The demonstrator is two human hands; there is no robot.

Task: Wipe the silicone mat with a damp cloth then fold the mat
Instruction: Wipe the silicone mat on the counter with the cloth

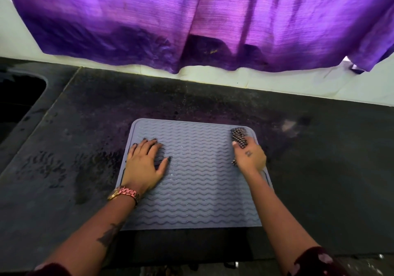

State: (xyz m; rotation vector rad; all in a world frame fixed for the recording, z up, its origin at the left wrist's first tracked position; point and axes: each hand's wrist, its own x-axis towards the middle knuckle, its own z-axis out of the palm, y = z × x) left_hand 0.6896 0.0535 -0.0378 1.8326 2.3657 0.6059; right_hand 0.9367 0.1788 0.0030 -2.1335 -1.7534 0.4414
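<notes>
A grey silicone mat (196,175) with wavy ridges lies flat on the dark counter, its near edge at the counter's front. My left hand (147,160) rests flat on the mat's left side, fingers spread. My right hand (250,158) grips a dark checkered cloth (239,137), rolled into a wad, and holds it against the mat near its far right corner. Small wet glints show across the mat's ridges.
The dark stone counter (85,148) stretches to both sides, with wet marks left of the mat. A sink opening (19,96) lies at the far left. A purple curtain (191,20) hangs over the white wall behind.
</notes>
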